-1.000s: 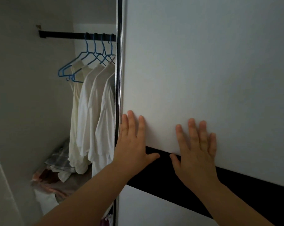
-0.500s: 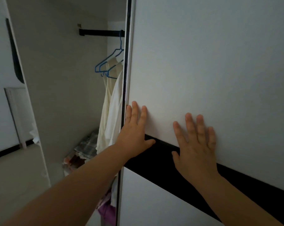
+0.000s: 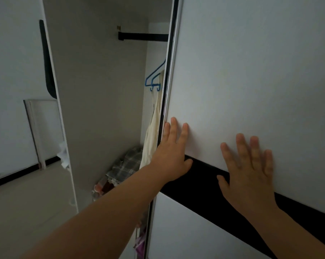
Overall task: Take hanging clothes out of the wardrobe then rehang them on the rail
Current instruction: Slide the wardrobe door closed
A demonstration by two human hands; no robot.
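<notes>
Both hands lie flat, fingers straight and spread, on the white sliding wardrobe door (image 3: pixel 251 71) crossed by a black horizontal band: the left hand (image 3: pixel 173 154) presses beside the door's metal-trimmed left edge, the right hand (image 3: pixel 249 171) well to its right, palm over the band. Neither holds anything. Through the narrow opening left of the door, a black rectangular hanging rail (image 3: pixel 143 36) runs across the top of the wardrobe; below it blue plastic hangers (image 3: pixel 154 79) carry a cream-coloured garment (image 3: pixel 151 135), mostly hidden behind the door edge. A grey checked cloth (image 3: pixel 127 165) lies crumpled on the wardrobe floor.
</notes>
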